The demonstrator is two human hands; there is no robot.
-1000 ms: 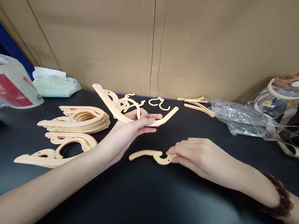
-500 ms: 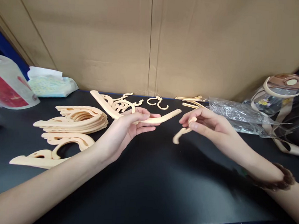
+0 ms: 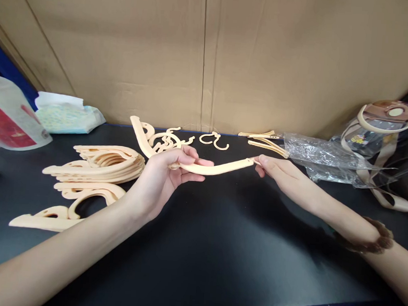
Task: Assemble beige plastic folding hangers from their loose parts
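Note:
My left hand (image 3: 174,169) is closed around the middle of a cream plastic clothes hanger (image 3: 217,169). One arm of the hanger rises behind the fingers to the upper left; the other reaches right. At that right end, my right hand (image 3: 275,170) pinches a small cream hook piece (image 3: 256,162) against the tip. Fingers cover most of this piece. Left of my left hand lies a stack of folded cream hanger parts (image 3: 97,163), with another folded hanger part (image 3: 43,223) nearer to me. Loose cream hooks (image 3: 169,141) lie behind my left hand.
A single hook (image 3: 222,142) and thin cream strips (image 3: 266,146) lie along the cardboard wall (image 3: 145,49). At right are clear plastic wrap (image 3: 320,157) and a strapped bottle (image 3: 372,124). A tissue pack (image 3: 69,116) and a plastic bag (image 3: 12,114) stand at left on the black table (image 3: 196,246).
My right hand has moved slightly left, bringing the hook piece to the hanger's right end. The hanger has tilted, its left arm now steeper, and the hook piece is mostly hidden.

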